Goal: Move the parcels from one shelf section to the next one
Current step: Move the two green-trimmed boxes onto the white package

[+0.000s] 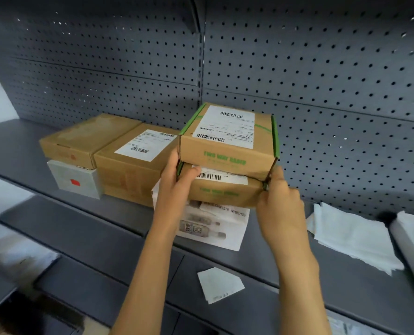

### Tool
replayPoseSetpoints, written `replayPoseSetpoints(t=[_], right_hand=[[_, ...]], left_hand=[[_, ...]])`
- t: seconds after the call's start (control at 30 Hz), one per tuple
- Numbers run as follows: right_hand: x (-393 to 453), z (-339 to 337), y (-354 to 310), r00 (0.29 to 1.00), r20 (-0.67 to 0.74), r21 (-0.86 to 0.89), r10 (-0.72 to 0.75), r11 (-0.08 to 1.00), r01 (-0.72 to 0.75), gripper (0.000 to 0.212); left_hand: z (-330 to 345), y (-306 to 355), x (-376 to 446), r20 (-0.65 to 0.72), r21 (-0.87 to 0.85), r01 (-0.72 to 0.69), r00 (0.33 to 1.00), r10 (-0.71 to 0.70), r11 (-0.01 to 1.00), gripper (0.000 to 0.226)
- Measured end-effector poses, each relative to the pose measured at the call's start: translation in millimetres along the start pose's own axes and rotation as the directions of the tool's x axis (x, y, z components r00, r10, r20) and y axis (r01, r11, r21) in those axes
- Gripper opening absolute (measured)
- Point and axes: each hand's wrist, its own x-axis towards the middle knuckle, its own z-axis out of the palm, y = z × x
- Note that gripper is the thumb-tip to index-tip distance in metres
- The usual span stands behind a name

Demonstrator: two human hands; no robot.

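Two brown cardboard boxes with green edges are stacked at the middle of the grey shelf (63, 211). The upper box (227, 139) carries a white shipping label. The lower box (225, 189) sits under it on a white printed parcel (213, 228). My left hand (177, 187) grips the lower box's left end, thumb on its top. My right hand (278, 201) grips its right end. To the left stand a labelled brown box (133, 163), a flat brown box (85, 139) and a white box (76, 180) beneath that one.
A vertical post (202, 68) divides the pegboard back wall into two shelf sections. White soft parcels (353, 238) lie on the right section. A white paper slip (219, 284) lies on the lower shelf below my hands.
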Motion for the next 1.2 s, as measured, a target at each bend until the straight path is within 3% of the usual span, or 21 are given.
replayPoseSetpoints(t=[0.23,0.43,0.6,0.7,0.83,0.9,1.07,1.2], right_hand=[[24.1,27.7,-4.8,1.000,-0.012,0.100,0.018,0.995,-0.017,0.050],[40.2,39.7,-14.0,1.000,0.013,0.123,-0.002,0.992,0.000,0.064],[53.2,49.3,-14.0,1.000,0.026,0.174,-0.014,0.985,0.009,0.052],[58.6,47.2,-8.8,0.997,0.067,0.241,-0.027,0.971,0.010,0.057],[60.4,44.3,2.1,0.993,0.112,0.247,-0.045,0.969,0.016,0.062],[59.3,42.2,7.2,0.992,0.113,0.245,-0.049,0.969,0.020,0.058],[48.8,27.3,23.4,0.992,0.112,0.212,-0.059,0.977,0.034,0.043],[32.4,2.7,44.8,0.995,0.061,0.216,-0.073,0.975,0.058,0.040]], left_hand=[[-7.6,-8.2,40.3,0.056,0.079,-0.005,0.998,0.001,0.997,0.042],[-8.8,-19.5,67.2,0.047,0.153,0.055,0.997,-0.063,0.987,0.044],[-7.4,-21.0,81.8,0.039,0.199,0.081,0.995,-0.090,0.977,0.052],[-7.3,-18.9,81.8,0.029,0.224,0.030,0.999,-0.037,0.974,0.045],[-3.4,-16.2,74.5,-0.045,0.305,-0.087,0.993,0.106,0.948,0.078],[3.8,-10.0,67.4,-0.090,0.329,-0.196,0.967,0.237,0.924,0.081],[30.6,7.4,44.7,-0.188,0.337,-0.417,0.849,0.494,0.844,0.063],[61.7,11.8,23.4,-0.076,0.287,-0.533,0.816,0.573,0.796,0.043]])
